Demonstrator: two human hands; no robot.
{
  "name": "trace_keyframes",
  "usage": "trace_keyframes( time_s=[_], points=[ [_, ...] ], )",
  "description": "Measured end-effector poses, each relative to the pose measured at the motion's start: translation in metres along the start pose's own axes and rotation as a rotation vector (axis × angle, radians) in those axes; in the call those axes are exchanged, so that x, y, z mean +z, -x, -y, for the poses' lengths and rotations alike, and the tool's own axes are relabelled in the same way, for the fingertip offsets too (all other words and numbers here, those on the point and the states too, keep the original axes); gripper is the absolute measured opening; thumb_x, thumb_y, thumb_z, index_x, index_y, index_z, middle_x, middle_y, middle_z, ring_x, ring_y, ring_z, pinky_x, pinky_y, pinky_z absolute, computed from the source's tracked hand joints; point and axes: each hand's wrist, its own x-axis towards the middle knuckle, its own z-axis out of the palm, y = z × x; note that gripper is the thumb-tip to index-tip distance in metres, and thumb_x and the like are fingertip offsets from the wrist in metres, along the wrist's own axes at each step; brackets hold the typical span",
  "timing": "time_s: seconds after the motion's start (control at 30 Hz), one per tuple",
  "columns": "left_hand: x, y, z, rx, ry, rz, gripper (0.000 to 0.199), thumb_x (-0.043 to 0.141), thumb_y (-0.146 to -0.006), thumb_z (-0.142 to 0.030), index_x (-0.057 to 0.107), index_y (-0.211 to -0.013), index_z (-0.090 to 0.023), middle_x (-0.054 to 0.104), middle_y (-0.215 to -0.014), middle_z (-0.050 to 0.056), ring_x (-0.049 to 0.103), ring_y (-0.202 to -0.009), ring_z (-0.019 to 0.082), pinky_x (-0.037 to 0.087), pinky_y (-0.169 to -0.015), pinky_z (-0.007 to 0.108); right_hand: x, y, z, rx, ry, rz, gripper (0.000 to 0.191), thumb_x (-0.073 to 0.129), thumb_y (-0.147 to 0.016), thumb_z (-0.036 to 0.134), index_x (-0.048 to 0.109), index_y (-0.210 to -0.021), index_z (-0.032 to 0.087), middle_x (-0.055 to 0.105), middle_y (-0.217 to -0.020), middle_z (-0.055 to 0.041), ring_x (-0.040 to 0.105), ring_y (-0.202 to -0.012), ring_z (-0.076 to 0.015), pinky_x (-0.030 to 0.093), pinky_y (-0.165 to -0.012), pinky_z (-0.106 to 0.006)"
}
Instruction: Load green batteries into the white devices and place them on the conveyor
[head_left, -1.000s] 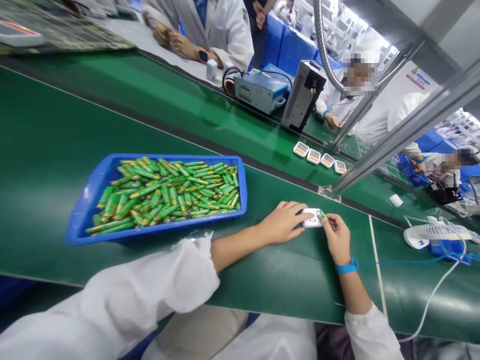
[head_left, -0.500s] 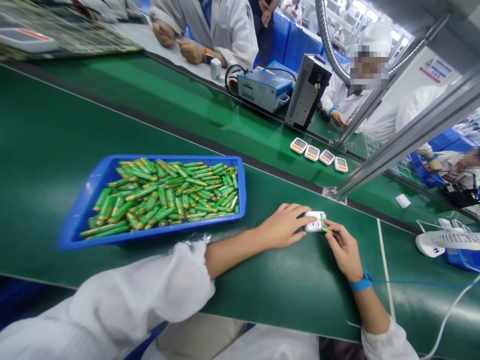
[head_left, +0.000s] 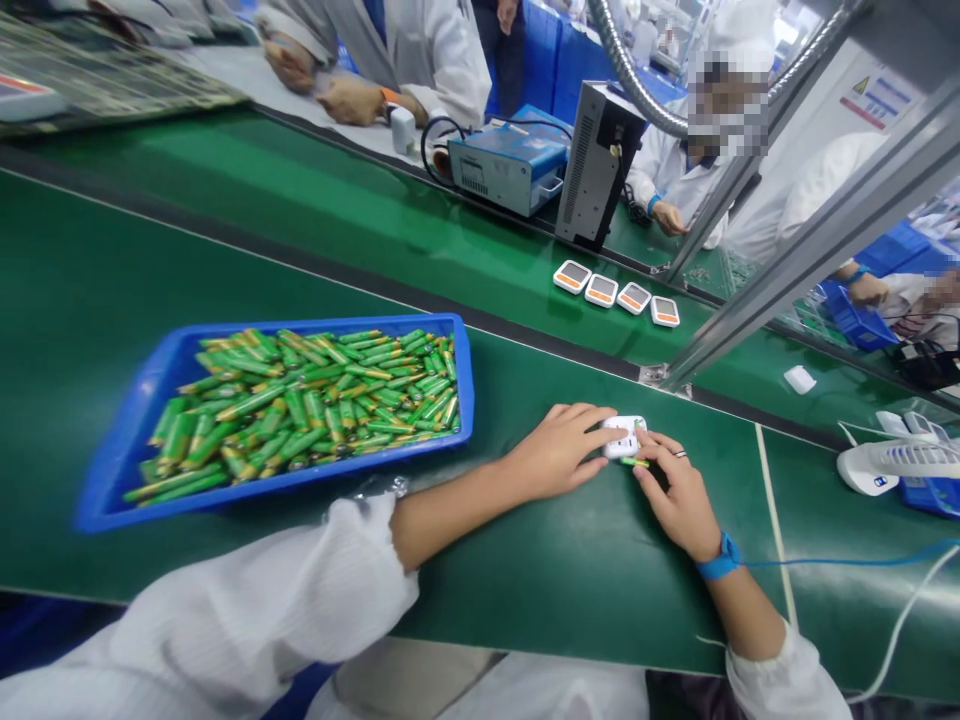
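Observation:
A small white plastic device [head_left: 618, 448] lies on the green table, with dark slots on its upturned face. My left hand [head_left: 559, 452] holds it from the left, fingers on top and thumb at the near edge. From the right, my right hand [head_left: 675, 492] pinches a green battery [head_left: 634, 462] at the device's near edge. A bit of green also shows in the device under the right fingers; the fingertips partly cover it. To the left stands a blue tray [head_left: 466, 375] heaped with green batteries [head_left: 300, 405].
Several white devices with orange strips [head_left: 601, 290] lie in a row beyond the dark rail. A metal post [head_left: 780, 260] rises at the right. A white fan-like appliance [head_left: 870, 470] and a white cable [head_left: 900, 630] are farther right. Co-workers sit across the bench.
The battery in my right hand has shifted from the device's right side to its near edge. My left hand stays on the device. The whole view has shifted slightly.

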Motion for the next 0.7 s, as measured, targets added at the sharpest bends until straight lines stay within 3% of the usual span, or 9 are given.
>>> trace_keyframes(
  time_s=[0.1,0.17,0.27,0.37,0.53,0.7],
  points=[
    [0.002,-0.001,0.001,-0.015,-0.008,-0.001,0.043,0.066,-0.11,-0.031,0.064,-0.152,-0.031,0.06,-0.163,0.011,0.056,-0.146,0.033,0.044,-0.115,0.05,0.002,-0.001,-0.004,-0.003,-0.06,-0.002,0.017,0.067,-0.107,0.035,0.079,-0.116,0.03,0.074,-0.153,-0.0072,0.062,-0.151,-0.0303,0.051,-0.125,-0.056],
    [0.002,-0.001,0.001,-0.019,-0.014,0.005,0.041,0.07,-0.109,-0.033,0.067,-0.149,-0.03,0.062,-0.16,0.011,0.057,-0.145,0.033,0.044,-0.115,0.05,0.001,-0.002,-0.01,0.017,-0.152,-0.049,0.019,0.068,-0.106,0.039,0.08,-0.116,0.028,0.077,-0.149,-0.0092,0.069,-0.142,-0.0306,0.055,-0.121,-0.053],
    [0.001,-0.001,0.002,0.0,0.005,0.019,0.037,0.075,-0.106,-0.035,0.071,-0.142,-0.029,0.065,-0.154,0.01,0.06,-0.142,0.033,0.044,-0.115,0.048,-0.006,-0.004,-0.019,0.107,-0.231,-0.1,0.027,0.07,-0.105,0.046,0.083,-0.118,0.025,0.085,-0.13,-0.0097,0.081,-0.111,-0.0282,0.065,-0.099,-0.043],
    [0.0,0.0,0.004,0.027,0.062,0.03,0.036,0.08,-0.103,-0.038,0.073,-0.136,-0.028,0.067,-0.15,0.011,0.062,-0.14,0.032,0.043,-0.115,0.048,-0.018,-0.004,-0.023,0.16,-0.167,-0.081,0.028,0.072,-0.103,0.046,0.086,-0.115,0.025,0.087,-0.111,-0.0076,0.08,-0.092,-0.0249,0.064,-0.083,-0.036],
    [-0.001,0.0,0.007,0.037,0.126,0.032,0.037,0.082,-0.101,-0.04,0.073,-0.135,-0.028,0.067,-0.151,0.01,0.062,-0.14,0.033,0.041,-0.118,0.049,-0.026,-0.004,-0.015,0.074,-0.113,-0.054,0.029,0.065,-0.108,0.042,0.087,-0.117,0.027,0.083,-0.105,-0.0071,0.076,-0.09,-0.0227,0.06,-0.084,-0.036],
    [0.0,-0.003,0.005,0.043,0.123,0.049,0.037,0.082,-0.101,-0.041,0.074,-0.135,-0.029,0.068,-0.151,0.01,0.061,-0.143,0.033,0.041,-0.118,0.05,-0.008,-0.006,-0.009,0.121,-0.18,-0.119,0.026,0.068,-0.106,0.041,0.083,-0.119,0.025,0.083,-0.105,-0.0067,0.077,-0.088,-0.0224,0.061,-0.081,-0.035]
  ],
)
